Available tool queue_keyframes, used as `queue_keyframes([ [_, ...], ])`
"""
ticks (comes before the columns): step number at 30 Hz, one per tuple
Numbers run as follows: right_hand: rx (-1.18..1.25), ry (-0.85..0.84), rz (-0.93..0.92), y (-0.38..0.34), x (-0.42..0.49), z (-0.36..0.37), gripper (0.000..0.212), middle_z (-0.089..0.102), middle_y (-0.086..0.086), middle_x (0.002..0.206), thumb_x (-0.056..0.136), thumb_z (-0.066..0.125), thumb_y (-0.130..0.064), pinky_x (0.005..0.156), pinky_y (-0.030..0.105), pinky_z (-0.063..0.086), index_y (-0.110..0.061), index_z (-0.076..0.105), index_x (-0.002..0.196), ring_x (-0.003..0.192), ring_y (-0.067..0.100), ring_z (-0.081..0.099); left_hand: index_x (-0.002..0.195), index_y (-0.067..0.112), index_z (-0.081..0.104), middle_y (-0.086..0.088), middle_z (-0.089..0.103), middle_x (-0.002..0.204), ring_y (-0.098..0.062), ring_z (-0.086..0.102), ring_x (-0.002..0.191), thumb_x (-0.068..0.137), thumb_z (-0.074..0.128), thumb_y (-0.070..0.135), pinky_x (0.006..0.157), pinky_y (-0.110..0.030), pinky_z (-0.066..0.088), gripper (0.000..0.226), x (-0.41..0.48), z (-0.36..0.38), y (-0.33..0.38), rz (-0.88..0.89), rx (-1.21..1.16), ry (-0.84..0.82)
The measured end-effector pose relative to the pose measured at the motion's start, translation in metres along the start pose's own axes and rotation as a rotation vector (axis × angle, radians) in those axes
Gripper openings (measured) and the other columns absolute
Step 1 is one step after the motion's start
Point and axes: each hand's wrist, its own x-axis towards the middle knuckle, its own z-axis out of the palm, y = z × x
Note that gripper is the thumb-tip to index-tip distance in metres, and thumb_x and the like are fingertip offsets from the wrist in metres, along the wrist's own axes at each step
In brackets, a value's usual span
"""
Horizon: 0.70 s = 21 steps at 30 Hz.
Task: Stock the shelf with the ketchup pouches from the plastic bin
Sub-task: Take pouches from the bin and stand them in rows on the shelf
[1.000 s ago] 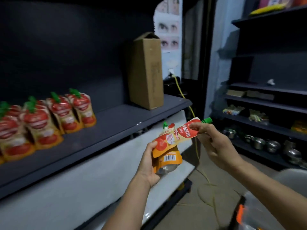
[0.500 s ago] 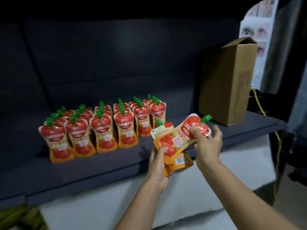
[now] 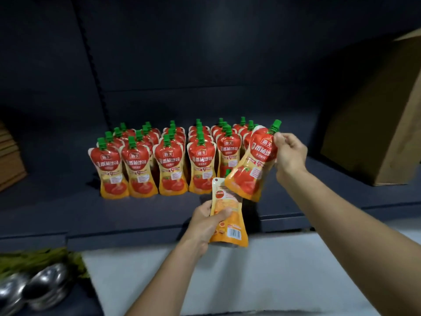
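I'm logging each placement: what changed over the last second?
The right hand, pinching one ketchup pouch near its green cap, pulled it off the stack in the left hand and carried it to the right end of the shelved rows, tilted, not yet set down. The left hand still grips the remaining pouch, barcode side showing. The shelved rows stayed put.

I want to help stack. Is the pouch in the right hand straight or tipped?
Tipped. The pouch leans, green cap up by the right hand, bottom slanting down to the left.
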Motion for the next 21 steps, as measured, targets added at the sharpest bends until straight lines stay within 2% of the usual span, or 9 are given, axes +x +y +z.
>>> queue_keyframes([
  [6,-0.066,-0.111,-0.02,0.012,0.032,0.01,0.023,0.065,-0.003,0.079,0.096,0.054,-0.025,0.061,0.025,0.048,-0.021,0.059,0.074,0.073,0.011,0.062,0.107,0.02,0.066,-0.005,0.076,0.1,-0.023,0.074,0.085,0.096,0.059,0.022,0.072,-0.039,0.062,0.013,0.007,-0.011,0.003,0.016,0.126,0.096],
  [8,-0.082,-0.155,-0.018,0.019,0.038,0.017,0.023,0.066,-0.002,0.081,0.096,0.054,-0.027,0.065,0.029,0.051,-0.021,0.059,0.074,0.075,0.012,0.063,0.108,0.022,0.066,-0.004,0.076,0.101,-0.022,0.074,0.086,0.099,0.055,0.026,0.076,-0.04,0.061,0.015,0.009,-0.015,0.0,0.011,0.157,0.142],
  [11,-0.068,-0.16,-0.04,0.018,0.046,0.026,0.022,0.067,0.0,0.083,0.095,0.056,-0.026,0.075,0.035,0.056,-0.022,0.062,0.074,0.079,0.016,0.064,0.106,0.018,0.067,-0.005,0.075,0.098,-0.022,0.074,0.084,0.102,0.048,0.024,0.072,-0.035,0.061,0.02,0.009,-0.022,0.0,0.019,0.189,0.213],
  [16,-0.133,-0.211,-0.102,0.023,0.05,0.039,0.021,0.066,0.0,0.087,0.096,0.055,-0.023,0.067,0.023,0.051,-0.022,0.063,0.076,0.077,0.01,0.061,0.107,0.01,0.065,-0.01,0.074,0.101,-0.024,0.073,0.086,0.103,0.044,0.02,0.069,-0.032,0.06,0.023,0.008,-0.03,0.005,0.002,0.207,0.265],
  [19,-0.165,-0.259,-0.106,0.035,0.049,0.044,0.016,0.066,-0.001,0.088,0.096,0.054,-0.02,0.07,0.021,0.054,-0.01,0.067,0.093,0.078,0.009,0.061,0.108,0.012,0.065,-0.008,0.074,0.101,-0.024,0.073,0.088,0.103,0.044,0.024,0.072,-0.034,0.06,0.024,0.004,-0.035,0.004,-0.007,0.203,0.259],
  [21,-0.189,-0.303,-0.089,0.044,0.049,0.045,0.018,0.064,-0.006,0.081,0.096,0.054,-0.019,0.062,0.014,0.052,-0.007,0.067,0.1,0.074,0.006,0.06,0.107,0.014,0.065,-0.007,0.074,0.101,-0.023,0.073,0.088,0.103,0.044,0.026,0.074,-0.035,0.06,0.024,0.001,-0.039,0.002,-0.013,0.188,0.247],
])
